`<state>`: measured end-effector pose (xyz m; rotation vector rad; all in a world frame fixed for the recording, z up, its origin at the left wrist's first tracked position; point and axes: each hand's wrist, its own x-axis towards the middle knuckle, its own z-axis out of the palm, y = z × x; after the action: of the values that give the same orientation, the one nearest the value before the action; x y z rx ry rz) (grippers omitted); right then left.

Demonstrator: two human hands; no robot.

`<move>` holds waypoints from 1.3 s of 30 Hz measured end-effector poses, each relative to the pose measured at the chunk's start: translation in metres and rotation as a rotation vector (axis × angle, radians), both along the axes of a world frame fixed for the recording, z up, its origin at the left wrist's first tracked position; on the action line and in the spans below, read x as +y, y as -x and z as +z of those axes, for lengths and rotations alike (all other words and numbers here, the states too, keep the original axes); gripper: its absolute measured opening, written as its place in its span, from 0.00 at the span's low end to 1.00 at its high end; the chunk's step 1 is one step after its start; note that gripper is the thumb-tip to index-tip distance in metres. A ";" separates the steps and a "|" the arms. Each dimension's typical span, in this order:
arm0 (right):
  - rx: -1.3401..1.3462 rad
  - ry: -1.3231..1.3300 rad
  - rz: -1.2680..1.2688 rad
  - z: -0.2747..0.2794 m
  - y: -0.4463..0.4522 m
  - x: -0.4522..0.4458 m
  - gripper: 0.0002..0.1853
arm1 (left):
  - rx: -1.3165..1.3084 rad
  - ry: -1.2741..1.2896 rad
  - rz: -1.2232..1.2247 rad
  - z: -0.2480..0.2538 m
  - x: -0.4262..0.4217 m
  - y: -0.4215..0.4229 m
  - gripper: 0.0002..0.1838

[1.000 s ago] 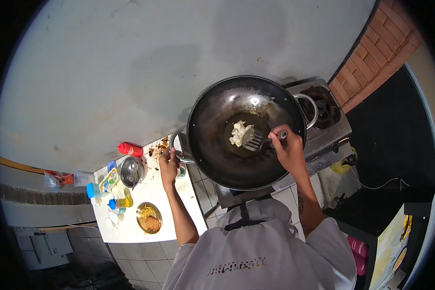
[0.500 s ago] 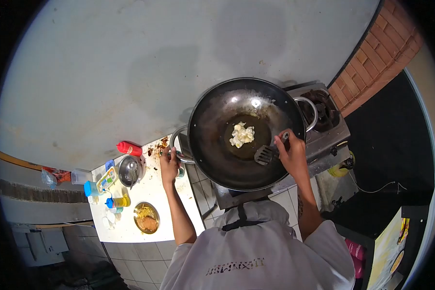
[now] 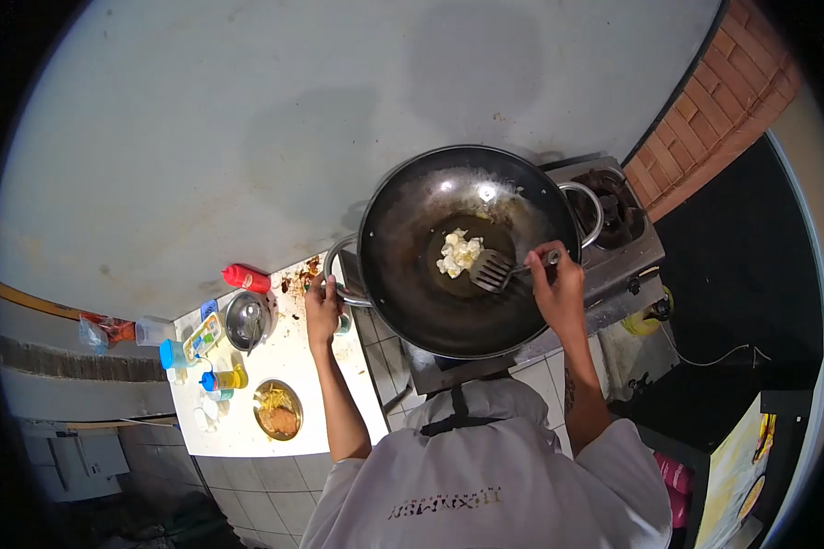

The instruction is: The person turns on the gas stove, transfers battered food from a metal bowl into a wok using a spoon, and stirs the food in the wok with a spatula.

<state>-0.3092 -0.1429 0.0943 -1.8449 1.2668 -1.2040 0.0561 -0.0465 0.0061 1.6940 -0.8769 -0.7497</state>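
Note:
A large dark wok [image 3: 403,293] rests on the stove, with a shallow pool of oil in its bottom. My left hand [image 3: 321,313] is closed around the wok's left metal loop handle [image 3: 337,254]. In my right hand [image 3: 557,285] is the handle of a slotted spatula [image 3: 492,272], held over the wok's right side. The spatula's slotted head lies at the right edge of a small clump of pale yellow-white food [image 3: 458,253], which looks like cooked egg. I cannot tell if the head touches the clump.
Left of the wok, a white table [image 3: 334,412] bears a metal plate of food [image 3: 277,410], a metal bowl [image 3: 246,322], a red squeeze bottle [image 3: 246,278] and a blue-capped oil bottle [image 3: 223,380]. A second burner [image 3: 606,209] is on the right. A wall [image 3: 201,156] stands behind.
My right hand has turned the spatula, and its head has moved left and up to the food clump. My left hand stays on the wok handle.

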 end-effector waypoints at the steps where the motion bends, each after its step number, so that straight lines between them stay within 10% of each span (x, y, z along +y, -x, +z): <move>1: 0.016 0.071 -0.021 0.001 0.002 -0.001 0.06 | 0.016 0.000 -0.006 -0.003 0.000 -0.002 0.16; 39: 0.006 -0.082 -0.068 -0.003 -0.010 0.008 0.06 | -0.023 -0.008 -0.010 -0.006 0.002 -0.008 0.17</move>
<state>-0.2997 -0.1344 0.0915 -1.7610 1.3718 -1.1651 0.0641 -0.0445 0.0004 1.7096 -0.8996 -0.7429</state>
